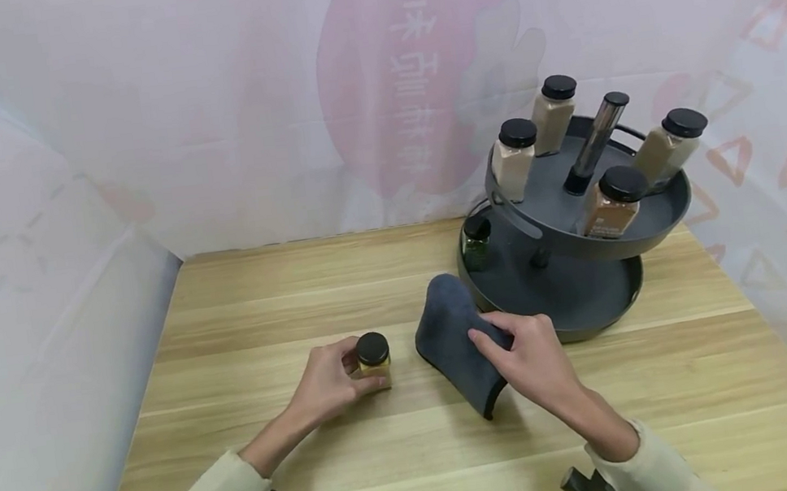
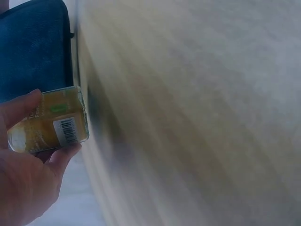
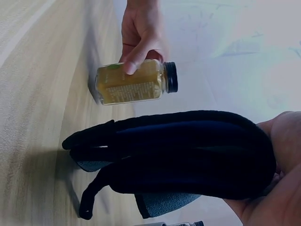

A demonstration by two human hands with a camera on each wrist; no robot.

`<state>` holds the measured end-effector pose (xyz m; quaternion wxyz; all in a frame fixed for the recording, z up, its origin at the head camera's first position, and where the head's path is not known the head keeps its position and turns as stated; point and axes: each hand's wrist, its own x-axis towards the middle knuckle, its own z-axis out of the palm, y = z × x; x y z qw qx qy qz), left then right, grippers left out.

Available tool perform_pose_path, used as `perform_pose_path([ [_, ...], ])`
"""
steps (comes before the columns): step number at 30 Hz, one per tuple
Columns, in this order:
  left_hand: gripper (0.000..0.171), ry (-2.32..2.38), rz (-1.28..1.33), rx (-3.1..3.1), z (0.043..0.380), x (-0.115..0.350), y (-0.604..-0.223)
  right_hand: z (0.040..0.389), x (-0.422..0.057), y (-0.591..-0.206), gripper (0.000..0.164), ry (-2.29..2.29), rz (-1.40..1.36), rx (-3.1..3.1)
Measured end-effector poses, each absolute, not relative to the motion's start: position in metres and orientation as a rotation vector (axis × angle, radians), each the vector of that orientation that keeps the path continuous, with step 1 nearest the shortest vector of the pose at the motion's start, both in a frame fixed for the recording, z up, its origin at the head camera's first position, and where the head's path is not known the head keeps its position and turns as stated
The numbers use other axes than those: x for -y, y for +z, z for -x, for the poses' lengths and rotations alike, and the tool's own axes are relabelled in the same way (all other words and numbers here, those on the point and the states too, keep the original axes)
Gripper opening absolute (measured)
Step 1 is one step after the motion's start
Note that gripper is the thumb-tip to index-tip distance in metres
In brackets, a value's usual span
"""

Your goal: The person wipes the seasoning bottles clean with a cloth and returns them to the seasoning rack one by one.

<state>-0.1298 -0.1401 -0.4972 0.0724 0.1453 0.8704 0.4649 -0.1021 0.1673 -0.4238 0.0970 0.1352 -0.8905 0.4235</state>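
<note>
My left hand [image 1: 329,382] grips a small glass spice jar [image 1: 374,360] with a black lid and yellow-brown powder. The left wrist view shows a barcode label on that jar [image 2: 61,122], with fingers on both sides of it. In my right hand [image 1: 534,355] is a folded dark grey cloth [image 1: 455,336] with black edging, pinched between thumb and fingers. The cloth [image 3: 174,155] hangs in folds just above the wood in the right wrist view. Jar and cloth are a short way apart.
A dark two-tier round rack [image 1: 567,281] stands at the right. Its upper tray holds several black-lidded jars, among them a reddish-brown one [image 1: 611,206], around a central post [image 1: 596,143]. A dark green jar [image 1: 476,243] sits on the lower tray. Printed fabric [image 1: 240,133] hangs behind the wooden table [image 1: 281,292].
</note>
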Motion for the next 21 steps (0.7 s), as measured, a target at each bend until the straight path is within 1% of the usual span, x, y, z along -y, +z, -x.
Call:
perform_pose_path([
  [11,0.046,1.398,-0.519,-2.599,0.13,0.139,-0.507,0.102,-0.168,-0.426,0.019,1.254,-0.391,2.644],
  [13,0.053,1.409,-0.517,-2.582,0.129,0.138,-0.507,0.102,-0.168,-0.427,0.019,1.244,-0.392,2.644],
  [15,0.066,1.412,-0.514,-2.584,0.127,0.137,-0.508,0.102,-0.168,-0.428,0.018,1.244,-0.394,2.641],
  [18,0.085,1.412,-0.437,-2.626,0.12,0.134,-0.507,0.102,-0.167,-0.428,0.017,1.24,-0.398,2.637],
  [19,0.089,1.403,-0.405,-2.649,0.117,0.132,-0.505,0.102,-0.167,-0.429,0.017,1.239,-0.398,2.635],
  [21,0.089,1.392,-0.338,-2.698,0.11,0.129,-0.503,0.101,-0.166,-0.429,0.016,1.242,-0.397,2.633],
])
